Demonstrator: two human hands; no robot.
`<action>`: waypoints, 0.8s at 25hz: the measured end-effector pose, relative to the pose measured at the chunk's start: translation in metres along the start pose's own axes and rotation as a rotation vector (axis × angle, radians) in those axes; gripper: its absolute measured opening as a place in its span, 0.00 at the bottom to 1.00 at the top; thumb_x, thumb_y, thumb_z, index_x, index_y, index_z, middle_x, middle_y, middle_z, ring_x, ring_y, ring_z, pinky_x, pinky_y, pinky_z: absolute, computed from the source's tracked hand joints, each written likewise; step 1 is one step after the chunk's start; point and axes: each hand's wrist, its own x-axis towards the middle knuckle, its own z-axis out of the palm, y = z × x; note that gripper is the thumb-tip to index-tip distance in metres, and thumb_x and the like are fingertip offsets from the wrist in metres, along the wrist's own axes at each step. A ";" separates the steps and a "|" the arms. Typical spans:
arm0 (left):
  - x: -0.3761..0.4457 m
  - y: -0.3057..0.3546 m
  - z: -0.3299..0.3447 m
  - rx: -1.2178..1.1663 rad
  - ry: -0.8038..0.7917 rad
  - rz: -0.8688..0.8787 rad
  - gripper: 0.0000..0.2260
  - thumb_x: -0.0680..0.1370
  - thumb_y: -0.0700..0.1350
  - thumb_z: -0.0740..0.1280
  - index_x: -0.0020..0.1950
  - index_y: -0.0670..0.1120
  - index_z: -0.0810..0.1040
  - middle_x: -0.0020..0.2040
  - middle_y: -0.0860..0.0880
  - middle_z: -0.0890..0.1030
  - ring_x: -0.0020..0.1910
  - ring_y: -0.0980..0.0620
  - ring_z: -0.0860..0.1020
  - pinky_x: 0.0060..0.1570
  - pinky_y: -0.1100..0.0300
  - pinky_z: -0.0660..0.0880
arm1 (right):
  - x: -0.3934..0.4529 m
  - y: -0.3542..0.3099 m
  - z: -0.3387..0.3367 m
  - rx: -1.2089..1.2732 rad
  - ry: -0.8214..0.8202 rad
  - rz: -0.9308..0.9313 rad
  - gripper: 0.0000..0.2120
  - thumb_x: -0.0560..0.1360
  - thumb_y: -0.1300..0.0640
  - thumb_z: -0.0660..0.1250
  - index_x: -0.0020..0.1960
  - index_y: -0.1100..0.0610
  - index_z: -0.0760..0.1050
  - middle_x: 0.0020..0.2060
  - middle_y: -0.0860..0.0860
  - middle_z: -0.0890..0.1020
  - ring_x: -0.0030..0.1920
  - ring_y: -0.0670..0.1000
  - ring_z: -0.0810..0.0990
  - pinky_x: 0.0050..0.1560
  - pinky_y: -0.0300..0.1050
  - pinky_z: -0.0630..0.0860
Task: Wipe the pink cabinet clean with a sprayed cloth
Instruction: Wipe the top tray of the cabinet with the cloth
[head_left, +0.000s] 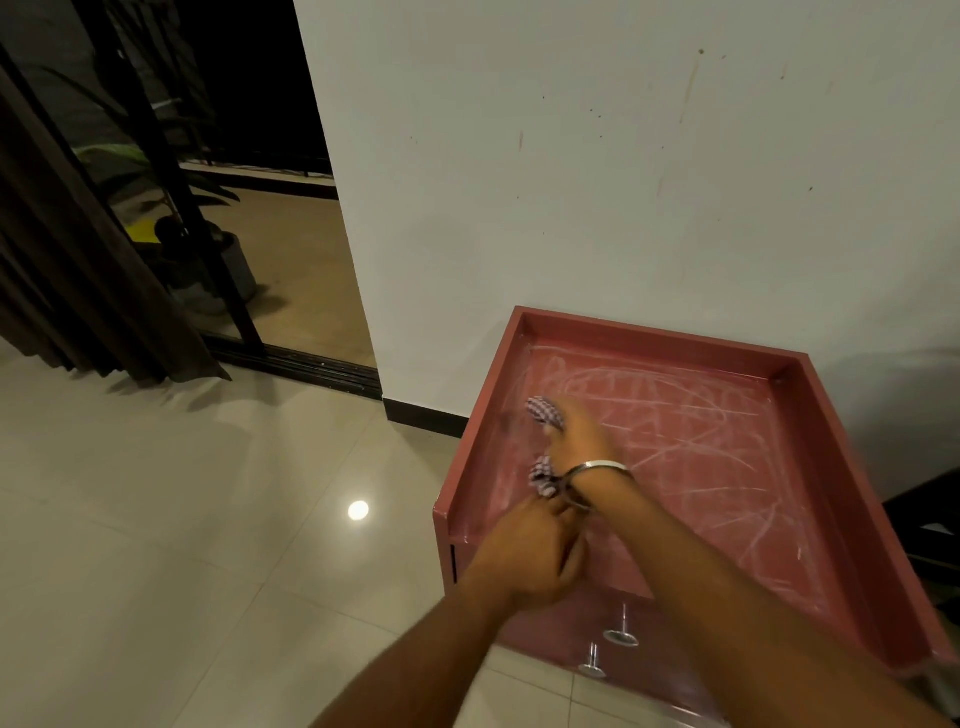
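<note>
The pink cabinet (727, 467) stands against the white wall, its rimmed top covered in white scribble marks. My right hand (579, 436) presses a checked cloth (543, 410) flat on the left part of the top; a metal bangle circles that wrist. A bit of the same cloth shows below the hand near the wrist. My left hand (530, 551) is curled at the cabinet's front left corner, touching my right wrist near the cloth's lower end. Whether it grips cloth or wrist is unclear.
Two metal knobs (621, 631) stick out of the drawer fronts below the top. Glossy beige floor tiles (208, 519) spread to the left. A dark curtain (78, 286) and a sliding glass door with a potted plant behind it stand at far left.
</note>
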 end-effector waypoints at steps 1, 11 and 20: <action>0.000 -0.006 -0.019 0.061 -0.043 -0.005 0.12 0.78 0.46 0.58 0.58 0.45 0.76 0.55 0.46 0.80 0.52 0.49 0.76 0.62 0.54 0.71 | -0.002 0.011 -0.006 0.022 0.078 0.065 0.21 0.77 0.66 0.60 0.70 0.58 0.69 0.69 0.56 0.72 0.69 0.57 0.70 0.70 0.49 0.66; 0.002 -0.061 -0.053 0.244 0.140 -0.265 0.22 0.81 0.50 0.54 0.75 0.47 0.63 0.77 0.48 0.63 0.77 0.52 0.56 0.76 0.55 0.46 | -0.045 0.050 -0.016 -0.351 0.201 0.047 0.30 0.74 0.71 0.58 0.74 0.58 0.60 0.76 0.54 0.59 0.77 0.55 0.52 0.76 0.46 0.50; 0.008 -0.081 -0.049 0.026 0.062 -0.462 0.28 0.83 0.50 0.53 0.79 0.46 0.46 0.80 0.49 0.49 0.78 0.51 0.48 0.77 0.51 0.49 | -0.074 -0.009 0.062 -0.273 -0.014 0.075 0.32 0.76 0.54 0.54 0.77 0.57 0.50 0.78 0.54 0.49 0.78 0.54 0.44 0.78 0.50 0.42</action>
